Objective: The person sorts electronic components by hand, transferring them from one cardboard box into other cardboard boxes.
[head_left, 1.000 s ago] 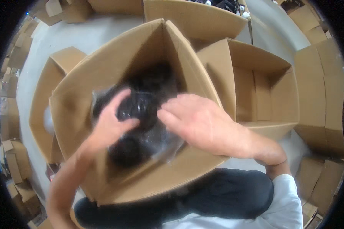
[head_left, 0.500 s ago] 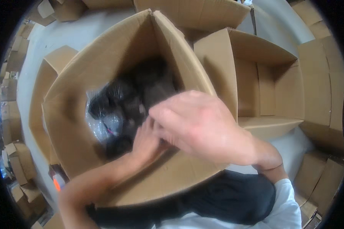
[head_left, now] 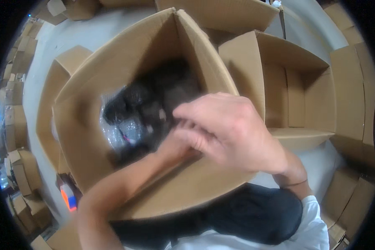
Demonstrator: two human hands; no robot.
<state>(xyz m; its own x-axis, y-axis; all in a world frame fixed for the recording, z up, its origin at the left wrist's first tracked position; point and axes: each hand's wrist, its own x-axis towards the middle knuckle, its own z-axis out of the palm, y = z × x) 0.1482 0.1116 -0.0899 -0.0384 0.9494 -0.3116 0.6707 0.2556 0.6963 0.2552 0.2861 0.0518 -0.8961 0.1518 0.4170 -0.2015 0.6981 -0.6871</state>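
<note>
Both my hands are together over the near right part of a big open cardboard box [head_left: 196, 187]. My right hand [head_left: 233, 125] is closed, its fingers curled down and inward; whatever they may grip is hidden. Partly beneath it is my left hand [head_left: 185, 139], whose fingers are covered and blurred. Below them, inside the box, lie dark, black-looking goods [head_left: 171, 83], too shadowed to name. Clear plastic wrapping [head_left: 118, 125] shines along their left side, with a small pink mark on it.
To the right stands another open cardboard box [head_left: 296, 96], its inner walls showing. More cartons [head_left: 221, 14] are behind, and one [head_left: 50, 121] is at the left. An orange, white and blue object [head_left: 68, 198] sits by the near left corner. Stacked cartons [head_left: 29, 171] line the far left.
My left hand has moved right and tucked further under my right hand. The whole view has shifted slightly, so the boxes appear a little further right. The dark goods stay inside the box.
</note>
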